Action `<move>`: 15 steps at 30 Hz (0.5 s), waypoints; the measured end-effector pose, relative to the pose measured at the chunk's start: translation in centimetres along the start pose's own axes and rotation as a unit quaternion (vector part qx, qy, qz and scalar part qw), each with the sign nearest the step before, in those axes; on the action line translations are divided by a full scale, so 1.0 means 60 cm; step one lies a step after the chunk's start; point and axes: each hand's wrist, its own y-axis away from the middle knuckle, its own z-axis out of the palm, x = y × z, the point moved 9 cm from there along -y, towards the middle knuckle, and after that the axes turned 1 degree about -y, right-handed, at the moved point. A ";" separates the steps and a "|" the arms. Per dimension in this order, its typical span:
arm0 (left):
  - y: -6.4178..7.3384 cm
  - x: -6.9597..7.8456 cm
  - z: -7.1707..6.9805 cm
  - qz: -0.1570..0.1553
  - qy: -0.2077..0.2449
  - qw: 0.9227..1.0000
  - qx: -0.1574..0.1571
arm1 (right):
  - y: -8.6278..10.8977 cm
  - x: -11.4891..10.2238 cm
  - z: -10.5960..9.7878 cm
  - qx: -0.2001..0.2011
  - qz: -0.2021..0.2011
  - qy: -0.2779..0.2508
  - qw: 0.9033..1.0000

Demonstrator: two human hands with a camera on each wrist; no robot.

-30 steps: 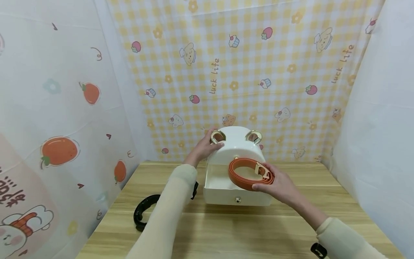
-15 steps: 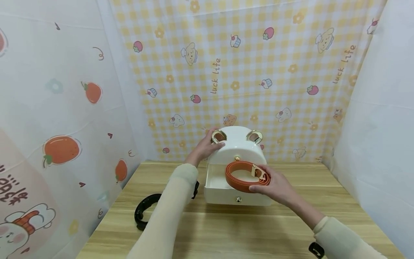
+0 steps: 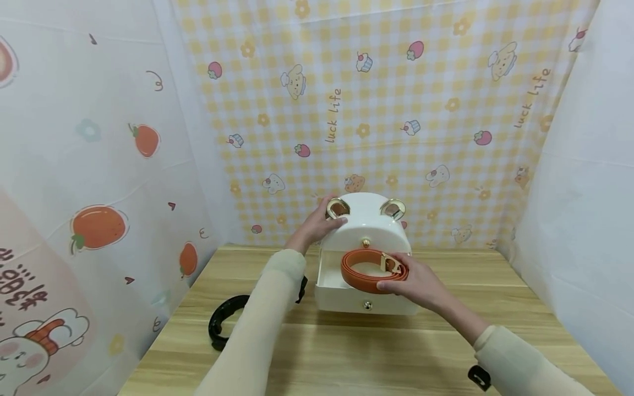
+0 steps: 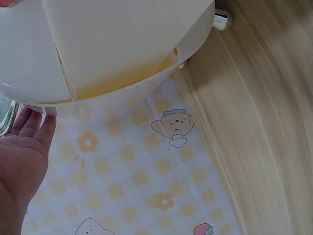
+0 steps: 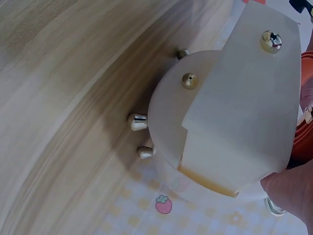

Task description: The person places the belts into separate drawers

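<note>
A white drawer box point(image 3: 366, 206) with two gold ear-like rings point(image 3: 338, 209) stands on the table, its lower drawer point(image 3: 342, 300) pulled out. My left hand point(image 3: 317, 223) holds the box's upper left corner, thumb in front beside the ring. In the left wrist view, the fingers of that hand point(image 4: 24, 161) reach the box's side. My right hand point(image 3: 423, 283) grips a coiled orange-brown belt point(image 3: 361, 285) with a gold buckle, over the drawer opening. The right wrist view catches just part of the belt point(image 5: 304, 142) beside the thumb point(image 5: 291, 191), past the drawer front point(image 5: 244, 107).
A black curved band point(image 3: 218, 324) lies on the wooden table point(image 3: 366, 357) at the left, partly hidden by my left sleeve point(image 3: 262, 319). Patterned cloth point(image 3: 366, 99) hangs behind the box. More cloth walls stand at both sides.
My right hand has brought the belt a little left and lower over the drawer. My left hand keeps its hold on the box. The head view has shifted slightly.
</note>
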 end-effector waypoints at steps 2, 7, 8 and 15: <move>0.000 0.000 0.001 0.000 0.001 1.000 -0.002 | -0.003 0.002 0.002 -0.001 0.008 -0.005 1.000; 0.001 0.000 0.002 -0.004 -0.004 1.000 0.001 | -0.009 0.005 0.006 -0.004 0.021 -0.009 1.000; 0.001 0.000 0.002 -0.005 -0.004 1.000 0.001 | -0.011 0.006 0.007 -0.005 0.020 -0.008 1.000; 0.001 -0.003 0.001 -0.004 -0.005 1.000 0.006 | -0.021 0.001 0.013 -0.014 0.001 0.001 1.000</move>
